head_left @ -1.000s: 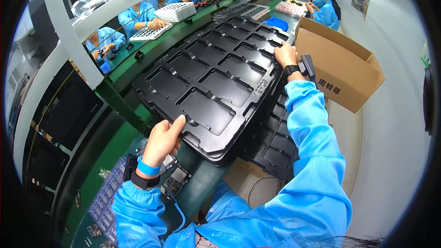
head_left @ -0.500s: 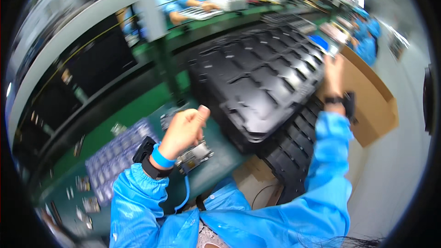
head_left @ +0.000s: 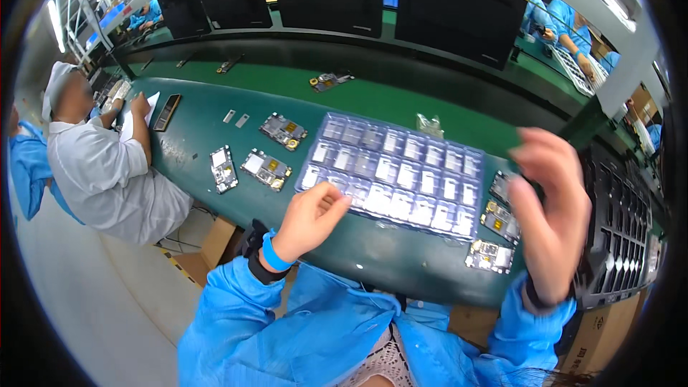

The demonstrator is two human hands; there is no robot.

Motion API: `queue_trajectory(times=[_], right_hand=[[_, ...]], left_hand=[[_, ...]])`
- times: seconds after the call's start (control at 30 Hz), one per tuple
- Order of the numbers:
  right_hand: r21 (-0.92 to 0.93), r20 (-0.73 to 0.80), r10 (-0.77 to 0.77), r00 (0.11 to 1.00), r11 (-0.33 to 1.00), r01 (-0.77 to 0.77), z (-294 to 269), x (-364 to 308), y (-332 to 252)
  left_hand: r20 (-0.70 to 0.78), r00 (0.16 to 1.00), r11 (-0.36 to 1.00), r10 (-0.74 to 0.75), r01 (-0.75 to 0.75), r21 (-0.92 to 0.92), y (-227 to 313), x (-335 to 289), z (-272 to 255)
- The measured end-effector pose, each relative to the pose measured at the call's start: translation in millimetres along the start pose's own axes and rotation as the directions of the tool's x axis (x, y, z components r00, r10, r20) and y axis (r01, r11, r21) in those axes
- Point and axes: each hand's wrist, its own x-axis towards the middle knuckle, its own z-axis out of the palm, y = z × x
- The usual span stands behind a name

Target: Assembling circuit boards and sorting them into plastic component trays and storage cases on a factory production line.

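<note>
A clear plastic blister tray with rows of compartments holding small pale, shiny parts lies in the middle of the green bench. My left hand is closed at its near left corner, thumb and fingers curled together; what lies between them, if anything, is hidden. Raised at the right of the tray, my right hand is slightly blurred, its thumb and fingers apart with nothing seen between them. Beneath and beside it lie several circuit boards, one of them a pale board near the front edge.
More circuit boards lie left of the tray, and a clear plastic scrap behind it. Black moulded trays stand at the far right above a cardboard box. A co-worker in white sits at the left.
The view has swung left from the black trays to the bench. My right hand has come back from those trays' far end, and my left hand has come to the blister tray's corner.
</note>
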Motion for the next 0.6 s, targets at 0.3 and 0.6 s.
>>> queue_trajectory(times=[0.3,0.6], right_hand=[[-0.304,0.389,0.069,0.918,0.951,0.057,280,160,151],[-0.522,0.508,-0.113,0.854,0.749,0.409,434,196,222]], left_hand=[[-0.21,0.914,0.746,0.348,-0.133,0.653,-96,7,-8],[-0.286,0.884,0.841,0.37,-0.188,0.508,-106,9,-14]])
